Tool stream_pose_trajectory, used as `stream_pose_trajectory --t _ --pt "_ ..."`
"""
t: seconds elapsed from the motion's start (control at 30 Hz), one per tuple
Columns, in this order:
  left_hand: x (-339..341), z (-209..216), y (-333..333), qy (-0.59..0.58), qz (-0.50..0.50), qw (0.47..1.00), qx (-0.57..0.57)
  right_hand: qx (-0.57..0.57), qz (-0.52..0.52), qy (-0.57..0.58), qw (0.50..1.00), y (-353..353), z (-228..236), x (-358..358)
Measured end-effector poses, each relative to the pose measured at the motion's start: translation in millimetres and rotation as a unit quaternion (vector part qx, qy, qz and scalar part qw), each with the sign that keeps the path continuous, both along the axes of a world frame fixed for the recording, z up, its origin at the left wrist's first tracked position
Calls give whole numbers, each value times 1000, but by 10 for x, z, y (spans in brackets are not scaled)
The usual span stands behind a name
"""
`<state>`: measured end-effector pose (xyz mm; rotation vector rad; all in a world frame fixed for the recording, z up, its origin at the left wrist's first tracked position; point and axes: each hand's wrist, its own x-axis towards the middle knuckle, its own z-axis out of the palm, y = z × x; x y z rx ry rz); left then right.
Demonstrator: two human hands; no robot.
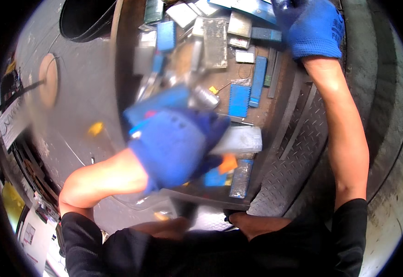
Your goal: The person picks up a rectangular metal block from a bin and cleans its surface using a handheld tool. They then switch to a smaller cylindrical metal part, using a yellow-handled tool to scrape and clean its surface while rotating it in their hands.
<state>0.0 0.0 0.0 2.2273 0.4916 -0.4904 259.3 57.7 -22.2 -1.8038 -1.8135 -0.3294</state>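
Left gloved hand (176,147), blurred; pale oblong case (244,139) at its right, hold unclear. Orange piece (228,163) just beside grip. Beyond grip, rightward: ridged blue case (239,100), slim blue case (257,82); farther, right gloved hand (310,28).

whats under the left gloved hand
Poking out from the left hand on its right are a pale box and an orange piece, with a blue piece lower down. Whatever lies directly beneath the hand is covered; blur hides whether the box is held.

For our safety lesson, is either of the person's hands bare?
No: the left hand and the right hand are both gloved in blue.
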Motion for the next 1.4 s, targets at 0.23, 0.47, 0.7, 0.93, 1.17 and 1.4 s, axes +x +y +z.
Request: stream_pose_trajectory --t 0.23,0.47,0.7,0.93,1.17,1.4 --pt "-159 -1 -58 -117 133 984 -1 13 -2 2 1000 32 -27 -30" --pt "-38 -17 187 -93 122 988 -14 -9 1 -11 1000 16 31 -9" --pt "233 -704 681 -88 146 912 372 7 -14 -8 1000 18 28 -84" --pt "274 -791 718 -130 154 913 355 18 7 -2 1000 38 -3 -34" --pt "-270 -416 782 -300 483 771 -287 13 -3 6 1000 13 45 -89" --pt "-346 -219 652 -280 474 644 -532 18 15 25 999 58 -81 22"
